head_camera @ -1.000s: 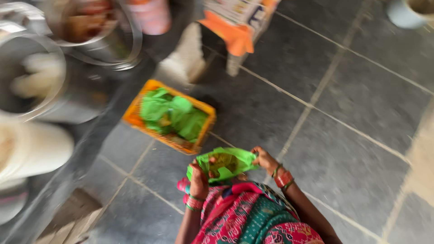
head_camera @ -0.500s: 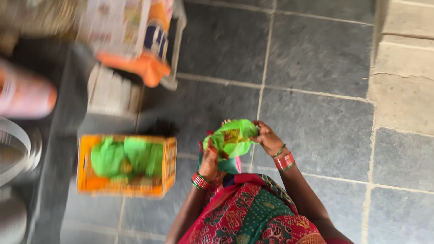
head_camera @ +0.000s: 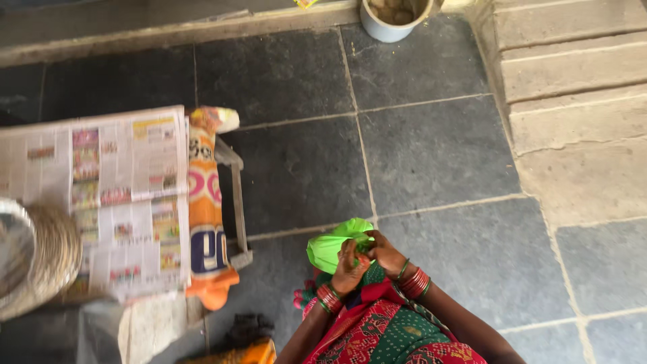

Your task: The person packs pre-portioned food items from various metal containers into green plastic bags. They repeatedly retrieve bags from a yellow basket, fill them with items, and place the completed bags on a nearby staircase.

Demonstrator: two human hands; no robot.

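1. Down at the near edge of the view, the left hand (head_camera: 348,266) is closed, its fingers curled tight on the neck of a green plastic bag (head_camera: 331,246).
2. Just to its right, the right hand (head_camera: 385,253) is also closed, pinching the same bag at its top; the two hands touch each other over the bag.
3. That bag is bunched and puffed, held in the air above the dark stone floor (head_camera: 431,155), in front of the person's red and green patterned clothing (head_camera: 384,334). What is inside it cannot be seen.
4. Counted: two hands, one green bag, one bucket, one low stool, one spread of newspaper.
5. Red and green bangles (head_camera: 414,282) sit on the right wrist, and a similar set on the left wrist.
6. Far across the floor, at the top edge, stands a pale bucket (head_camera: 387,27) holding some brownish lumps, too small to tell apart.
7. To the left, a low stool (head_camera: 237,202) carries an orange and white printed sack (head_camera: 205,216), with newspaper (head_camera: 121,195) laid over it.
8. At the far left edge, a round metal vessel (head_camera: 34,263) rests on the newspaper; its contents are out of view.
9. Pale stone steps (head_camera: 573,101) rise on the right.
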